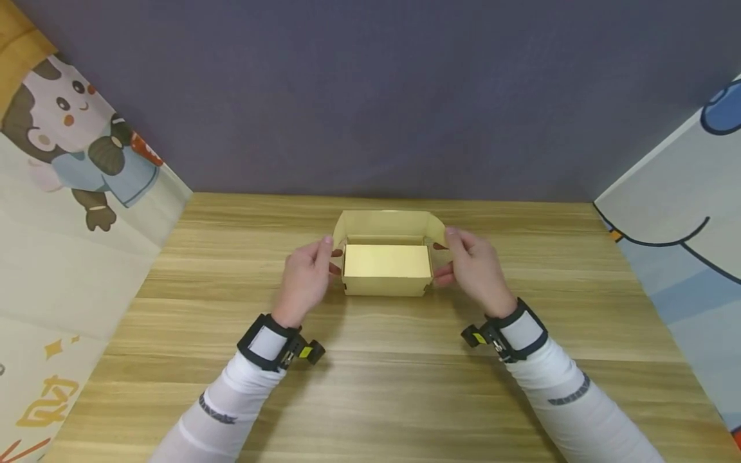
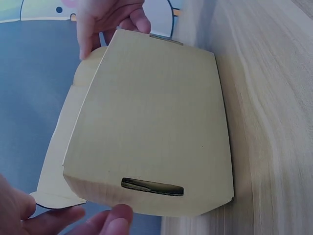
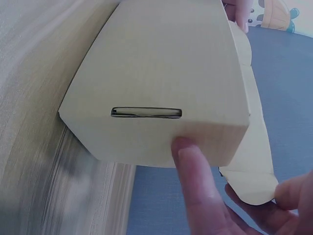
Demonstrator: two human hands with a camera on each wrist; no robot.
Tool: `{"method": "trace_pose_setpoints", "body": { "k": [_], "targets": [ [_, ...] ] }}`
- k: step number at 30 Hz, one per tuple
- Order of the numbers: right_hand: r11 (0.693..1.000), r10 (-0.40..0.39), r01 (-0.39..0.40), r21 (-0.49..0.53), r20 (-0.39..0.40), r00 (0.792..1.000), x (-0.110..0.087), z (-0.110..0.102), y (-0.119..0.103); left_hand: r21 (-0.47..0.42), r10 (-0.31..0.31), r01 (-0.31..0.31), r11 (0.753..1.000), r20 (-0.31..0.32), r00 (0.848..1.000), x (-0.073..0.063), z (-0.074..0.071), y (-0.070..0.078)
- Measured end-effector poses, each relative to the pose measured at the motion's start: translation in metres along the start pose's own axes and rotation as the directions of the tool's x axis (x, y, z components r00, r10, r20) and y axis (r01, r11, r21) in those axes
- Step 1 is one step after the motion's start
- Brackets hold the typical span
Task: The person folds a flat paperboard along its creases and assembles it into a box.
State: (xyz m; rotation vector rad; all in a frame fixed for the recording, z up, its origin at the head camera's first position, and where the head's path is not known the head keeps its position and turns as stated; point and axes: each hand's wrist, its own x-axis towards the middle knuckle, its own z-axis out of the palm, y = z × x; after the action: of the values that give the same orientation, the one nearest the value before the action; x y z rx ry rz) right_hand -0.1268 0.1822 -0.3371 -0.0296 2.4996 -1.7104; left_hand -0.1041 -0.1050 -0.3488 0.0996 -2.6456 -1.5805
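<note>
A small tan cardboard box (image 1: pixel 386 262) stands on the table between the two hands. Behind its bright upper panel a flap (image 1: pixel 384 224) with rounded side tabs stands raised. The left hand (image 1: pixel 305 276) pinches the left tab (image 2: pixel 56 199) between thumb and fingers, other fingertips close to the box's side. On the right, the right hand (image 1: pixel 477 270) pinches the opposite tab (image 3: pixel 252 188), while one finger touches the box's end. Narrow slots (image 2: pixel 152 186) show at both ends of the broad panel in the left wrist view. The inside of the box is hidden.
The wood-grain table (image 1: pixel 393 386) ends at a dark blue backdrop (image 1: pixel 382 96). Cartoon-printed panels flank it at left (image 1: pixel 104 257) and right (image 1: pixel 689 244). Both wrists wear black straps with small cameras.
</note>
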Motion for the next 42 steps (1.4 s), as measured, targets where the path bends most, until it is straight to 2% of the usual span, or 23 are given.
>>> {"method": "trace_pose_setpoints", "body": {
  "k": [5,11,17,24,31,36,42],
  "targets": [
    [0.997,-0.056,0.058,0.045,-0.045,0.997,0.002,0.001,-0.001,-0.086,0.041,-0.046,0.995,-0.058,0.997,0.002,0.002,0.0],
    [0.993,-0.041,0.046,0.108,-0.049,0.998,0.005,0.001,-0.001,-0.157,0.046,-0.055,0.986,-0.059,0.997,0.003,0.001,0.0],
    [0.995,-0.016,0.02,0.099,-0.038,0.999,0.004,0.001,-0.005,-0.165,0.026,-0.033,0.986,-0.048,0.999,0.003,0.001,0.002],
    [0.997,-0.025,0.026,0.072,-0.022,0.999,0.002,0.001,-0.008,-0.127,0.042,-0.047,0.991,-0.044,0.998,0.003,0.001,0.003],
    [0.997,-0.071,0.07,0.037,0.01,0.997,0.002,-0.001,-0.006,-0.115,0.053,-0.055,0.992,-0.014,0.998,0.001,0.001,0.003],
    [0.997,-0.07,0.07,0.023,0.011,0.997,0.002,-0.002,-0.006,-0.109,0.021,-0.021,0.994,0.005,1.0,0.004,0.0,0.005],
    [0.999,-0.045,0.044,0.016,0.055,0.997,0.007,-0.007,-0.005,-0.154,-0.013,0.026,0.988,0.084,0.996,0.011,-0.005,0.008]
  ]
}}
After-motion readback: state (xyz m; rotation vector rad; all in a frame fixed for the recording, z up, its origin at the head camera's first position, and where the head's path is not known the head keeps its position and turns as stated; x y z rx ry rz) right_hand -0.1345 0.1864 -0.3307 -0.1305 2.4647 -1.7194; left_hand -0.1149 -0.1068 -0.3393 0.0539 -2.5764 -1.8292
